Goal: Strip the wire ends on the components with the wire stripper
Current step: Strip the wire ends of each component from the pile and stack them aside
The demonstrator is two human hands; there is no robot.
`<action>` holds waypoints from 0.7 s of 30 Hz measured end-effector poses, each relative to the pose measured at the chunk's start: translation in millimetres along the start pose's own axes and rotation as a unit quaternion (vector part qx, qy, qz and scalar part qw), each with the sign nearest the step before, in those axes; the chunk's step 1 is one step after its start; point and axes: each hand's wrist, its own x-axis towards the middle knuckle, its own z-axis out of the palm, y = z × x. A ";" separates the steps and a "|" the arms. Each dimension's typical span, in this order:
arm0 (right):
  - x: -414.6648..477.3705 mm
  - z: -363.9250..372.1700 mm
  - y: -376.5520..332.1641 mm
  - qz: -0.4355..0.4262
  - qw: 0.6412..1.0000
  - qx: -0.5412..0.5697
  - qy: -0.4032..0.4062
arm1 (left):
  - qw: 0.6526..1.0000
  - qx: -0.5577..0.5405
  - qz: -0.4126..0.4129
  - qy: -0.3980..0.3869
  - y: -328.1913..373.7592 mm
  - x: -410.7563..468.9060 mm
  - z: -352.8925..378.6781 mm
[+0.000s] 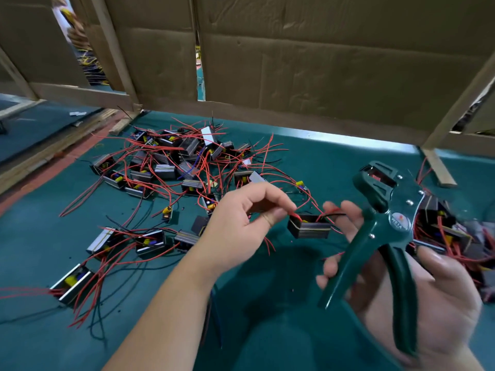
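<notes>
My right hand point(417, 287) grips the dark green wire stripper point(385, 223) by its handles, jaws pointing up and away. Its upper fingers also touch the red and black wires point(330, 213) of a small black box-shaped component point(309, 226) that hangs above the green mat between my hands. My left hand point(241, 226) pinches a red wire at the left end of that component between thumb and forefinger.
A tangled heap of similar components with red and black wires point(187, 162) lies on the green mat point(334, 162) at centre left. More components are piled at the right edge point(450, 236). Cardboard walls on wooden frames point(321, 62) close off the back.
</notes>
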 end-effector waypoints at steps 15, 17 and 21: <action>-47.1 -90.4 -80.6 0.058 0.935 -0.172 -0.304 | 0.957 -0.268 -0.102 -0.048 5.9 -4.4 35.8; -41.2 -93.7 -81.9 0.090 0.946 -0.156 -0.268 | 0.950 -0.255 -0.142 -0.108 5.6 -4.8 34.8; -38.9 -88.4 -80.3 0.074 0.963 -0.101 -0.240 | 0.944 -0.204 -0.203 -0.159 2.7 -8.3 35.6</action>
